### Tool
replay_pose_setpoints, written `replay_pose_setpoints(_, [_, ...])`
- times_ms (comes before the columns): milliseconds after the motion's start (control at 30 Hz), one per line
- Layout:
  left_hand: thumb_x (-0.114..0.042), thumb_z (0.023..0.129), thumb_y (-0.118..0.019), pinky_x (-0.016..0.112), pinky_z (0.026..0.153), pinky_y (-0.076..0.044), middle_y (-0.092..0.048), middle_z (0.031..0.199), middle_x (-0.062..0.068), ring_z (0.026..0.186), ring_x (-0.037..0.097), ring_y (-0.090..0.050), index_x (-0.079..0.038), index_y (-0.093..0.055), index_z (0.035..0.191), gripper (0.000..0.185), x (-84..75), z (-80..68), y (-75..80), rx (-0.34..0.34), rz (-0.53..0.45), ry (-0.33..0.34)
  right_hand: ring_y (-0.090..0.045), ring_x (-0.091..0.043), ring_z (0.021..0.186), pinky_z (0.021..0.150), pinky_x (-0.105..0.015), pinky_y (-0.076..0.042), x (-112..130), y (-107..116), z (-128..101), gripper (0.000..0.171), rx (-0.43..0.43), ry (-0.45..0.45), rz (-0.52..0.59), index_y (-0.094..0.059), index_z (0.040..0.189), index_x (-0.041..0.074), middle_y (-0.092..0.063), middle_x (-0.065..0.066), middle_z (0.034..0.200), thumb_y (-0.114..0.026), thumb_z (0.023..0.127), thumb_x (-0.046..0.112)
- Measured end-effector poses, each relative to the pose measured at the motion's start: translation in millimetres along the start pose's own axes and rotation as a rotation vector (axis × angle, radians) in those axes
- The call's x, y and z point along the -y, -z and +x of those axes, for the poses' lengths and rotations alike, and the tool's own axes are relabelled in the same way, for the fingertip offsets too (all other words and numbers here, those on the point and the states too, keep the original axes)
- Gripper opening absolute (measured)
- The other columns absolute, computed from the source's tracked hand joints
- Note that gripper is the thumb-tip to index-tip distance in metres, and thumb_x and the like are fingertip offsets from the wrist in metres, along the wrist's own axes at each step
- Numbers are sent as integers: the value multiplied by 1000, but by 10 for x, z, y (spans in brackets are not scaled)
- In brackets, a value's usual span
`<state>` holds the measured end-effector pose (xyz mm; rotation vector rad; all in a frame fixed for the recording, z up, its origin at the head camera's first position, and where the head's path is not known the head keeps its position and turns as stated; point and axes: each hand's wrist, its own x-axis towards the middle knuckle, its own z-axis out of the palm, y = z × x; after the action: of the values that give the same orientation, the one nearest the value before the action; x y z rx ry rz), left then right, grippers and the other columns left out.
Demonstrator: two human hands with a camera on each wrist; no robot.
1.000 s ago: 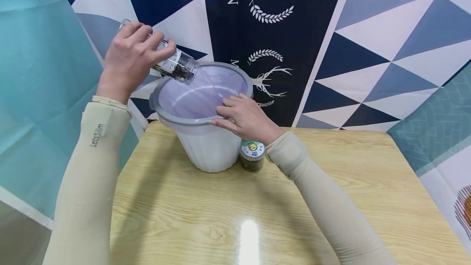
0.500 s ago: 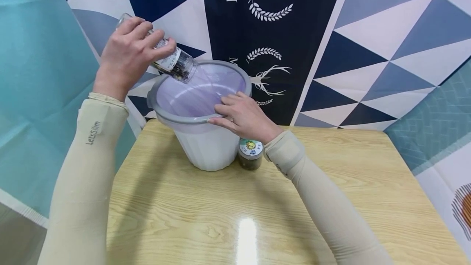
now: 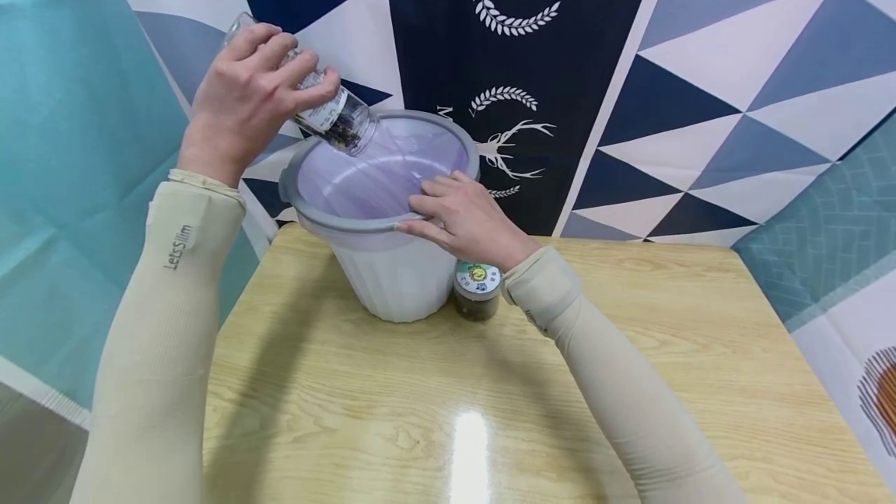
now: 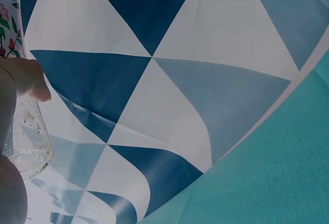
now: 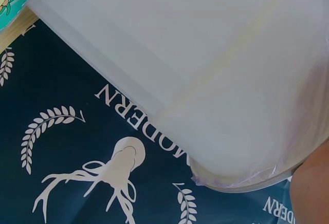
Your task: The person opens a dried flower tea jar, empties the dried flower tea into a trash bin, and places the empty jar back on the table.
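Observation:
In the head view my left hand (image 3: pixel 245 96) grips a clear labelled bottle (image 3: pixel 343 121) with dark bits inside. The bottle slants mouth-down over the left side of a white trash bin (image 3: pixel 399 278). Its clear base (image 4: pixel 33 154) shows past my fingers in the left wrist view. A thin purple bag (image 3: pixel 357 185) lines the bin under its grey rim. My right hand (image 3: pixel 469 216) pinches the near right part of that rim, thumb outside and fingers over the inner side. What lies at the bin's bottom is hidden.
Right beside the bin's foot stands a small round jar (image 3: pixel 477 290) with a printed lid and dark contents. The wooden table (image 3: pixel 392 403) spreads towards me. A patterned cloth (image 3: pixel 672 84) hangs close behind the bin, with a teal one (image 3: pixel 63 138) at left.
The bottle's base end has risen slightly, so it leans a little more steeply over the bin. My right hand keeps its place on the rim. The view has shifted slightly.

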<state>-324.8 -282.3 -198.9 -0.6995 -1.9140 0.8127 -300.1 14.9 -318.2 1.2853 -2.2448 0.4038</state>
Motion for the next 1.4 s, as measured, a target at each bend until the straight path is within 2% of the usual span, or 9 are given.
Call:
replay_pose_setpoints(267, [23,88,-61,40,120,-40,-61,133,11,129,30,-55,-22,-48,140,70,4,11,24,25,69,-39,-46,-18,71,74,-35,-37,-8,-17,2,31,-6,7,3,-58,84,15,-45,1,75,-64,100,40])
replay_pose_setpoints(467, [24,90,-57,38,119,-41,-60,132,9,128,29,-55,-23,-47,140,69,7,41,22,-7,103,-67,-47,-18,71,73,-36,-38,-8,2,-9,30,-14,1,-3,-59,85,14,-45,1,75,-65,100,40])
replay_pose_setpoints(733, [23,87,-61,40,121,-40,-60,134,11,130,29,-55,-21,-48,141,71,-5,28,40,0,82,-66,-47,-17,72,74,-35,-38,3,-1,-5,33,-3,0,-8,-58,82,14,-45,2,74,-63,101,41])
replay_pose_setpoints(1067, [24,88,-60,39,122,-37,-60,134,10,129,29,-53,-20,-48,140,69,9,44,47,-24,88,-101,-47,-17,72,74,-35,-38,-1,12,-4,34,-3,-2,-13,-56,80,15,-44,2,74,-63,101,41])
replay_pose_setpoints(1400, [24,86,-62,40,124,-31,-57,137,10,132,30,-49,-20,-47,143,73,20,71,58,-17,127,-166,-48,-17,73,74,-35,-38,11,27,-13,34,7,-16,-12,-57,81,15,-44,2,74,-63,101,41])
